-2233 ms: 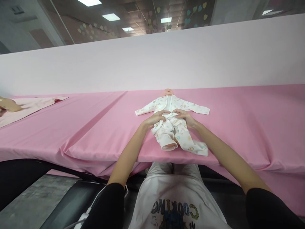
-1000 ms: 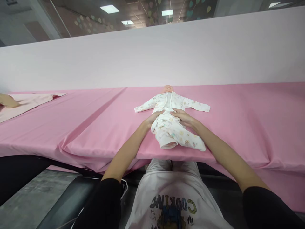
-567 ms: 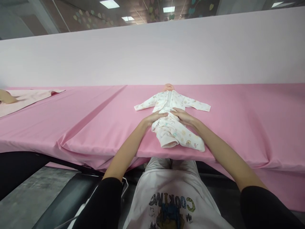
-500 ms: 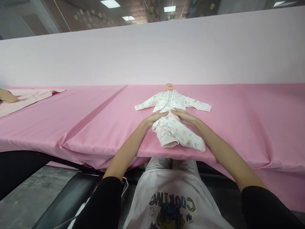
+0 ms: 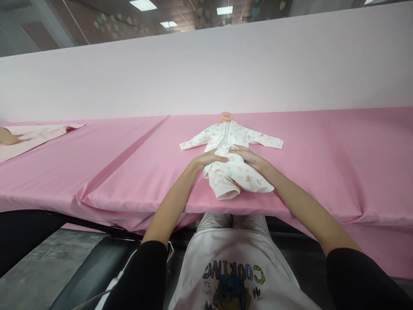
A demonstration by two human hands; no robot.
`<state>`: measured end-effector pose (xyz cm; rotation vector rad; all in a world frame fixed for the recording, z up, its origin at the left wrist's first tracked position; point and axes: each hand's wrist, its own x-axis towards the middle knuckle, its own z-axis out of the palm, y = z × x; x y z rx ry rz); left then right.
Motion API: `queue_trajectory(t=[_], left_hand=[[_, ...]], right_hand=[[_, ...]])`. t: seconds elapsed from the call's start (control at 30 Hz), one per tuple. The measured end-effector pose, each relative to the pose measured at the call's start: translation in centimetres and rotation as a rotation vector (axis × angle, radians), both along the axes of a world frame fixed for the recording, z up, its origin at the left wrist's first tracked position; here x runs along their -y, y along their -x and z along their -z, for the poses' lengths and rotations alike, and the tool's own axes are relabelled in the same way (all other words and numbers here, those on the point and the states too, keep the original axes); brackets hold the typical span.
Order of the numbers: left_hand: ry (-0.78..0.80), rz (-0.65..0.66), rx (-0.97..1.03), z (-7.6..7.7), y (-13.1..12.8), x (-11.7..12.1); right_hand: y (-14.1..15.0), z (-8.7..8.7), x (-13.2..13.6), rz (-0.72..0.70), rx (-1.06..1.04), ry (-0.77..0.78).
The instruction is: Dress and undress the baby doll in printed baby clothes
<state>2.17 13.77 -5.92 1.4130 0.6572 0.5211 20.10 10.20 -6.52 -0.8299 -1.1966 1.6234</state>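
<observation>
A baby doll (image 5: 226, 116) lies on its back on the pink cloth, its head toward the wall. It wears a white printed jacket (image 5: 240, 134) with the sleeves spread to both sides. White printed baby pants (image 5: 237, 175) are bunched around its lower body, and the legs inside are mostly hidden. My left hand (image 5: 209, 159) grips the pants at the waist from the left, thumb on top. My right hand (image 5: 248, 157) grips the same waist from the right, its fingertips on the gathered fabric. The two hands are a short way apart.
A pink cloth (image 5: 322, 172) covers the long table, which ends at a white partition (image 5: 206, 77). At the far left, a light pink blanket (image 5: 41, 137) lies under a tan, limb-like shape (image 5: 7, 137). A black seat (image 5: 93, 267) stands below on the left.
The pants' waist was held by both hands from above; the hands have since moved to its sides. The right pant leg has risen and shifted slightly left, away from the table edge.
</observation>
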Motion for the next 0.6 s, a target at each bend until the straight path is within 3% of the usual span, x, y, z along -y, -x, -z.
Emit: queue_trajectory(t=[0.23, 0.33, 0.47, 0.6], left_hand=[[0.098, -0.032, 0.151, 1.3, 0.1, -0.3], [0.071, -0.077, 0.153, 1.6, -0.1, -0.4], [0.016, -0.084, 0.096, 1.2, -0.3, -0.3], [-0.012, -0.006, 0.022, 0.4, 0.0, -0.2]], right_hand=[[-0.6, -0.4, 0.5, -0.062, 0.237, -0.122], [-0.7, -0.3, 0.4, -0.077, 0.169, -0.104], [-0.6, -0.1, 0.0, -0.015, 0.083, -0.066], [-0.3, 0.0, -0.2, 0.065, 0.126, -0.082]])
